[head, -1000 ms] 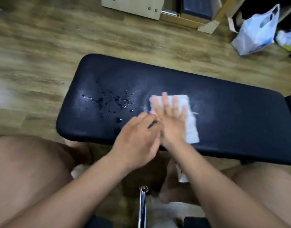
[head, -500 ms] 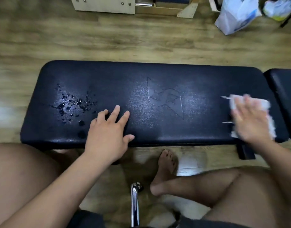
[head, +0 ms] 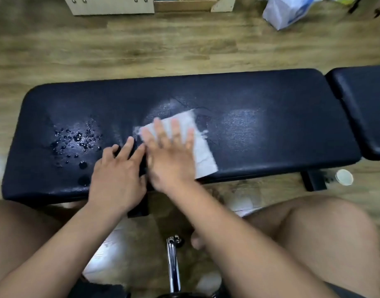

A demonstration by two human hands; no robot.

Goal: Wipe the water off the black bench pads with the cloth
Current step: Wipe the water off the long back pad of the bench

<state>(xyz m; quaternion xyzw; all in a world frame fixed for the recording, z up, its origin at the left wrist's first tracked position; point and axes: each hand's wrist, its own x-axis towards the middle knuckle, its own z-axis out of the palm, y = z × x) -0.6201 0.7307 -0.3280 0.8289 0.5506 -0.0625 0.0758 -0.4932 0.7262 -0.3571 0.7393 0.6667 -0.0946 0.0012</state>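
Centre of frame, head view: cloth (head: 203, 151) flat on black counter pad (head: 270, 125); right grip (head: 172, 155) spread, pressing it down. Left grip (head: 118, 175) spread, resting just beside. Left of frame: water drops (head: 77, 138), unwiped. I'd sweep leftward through them, palm flat, pressure even.

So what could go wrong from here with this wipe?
1. The left hand rests on the pad between the cloth and the droplets. A leftward stroke may stop short and miss them.
2. Two big drops sit near the pad's front edge, and a sweep could push them onto the floor.
3. The right hand only presses the cloth flat, so it may bunch or slip.
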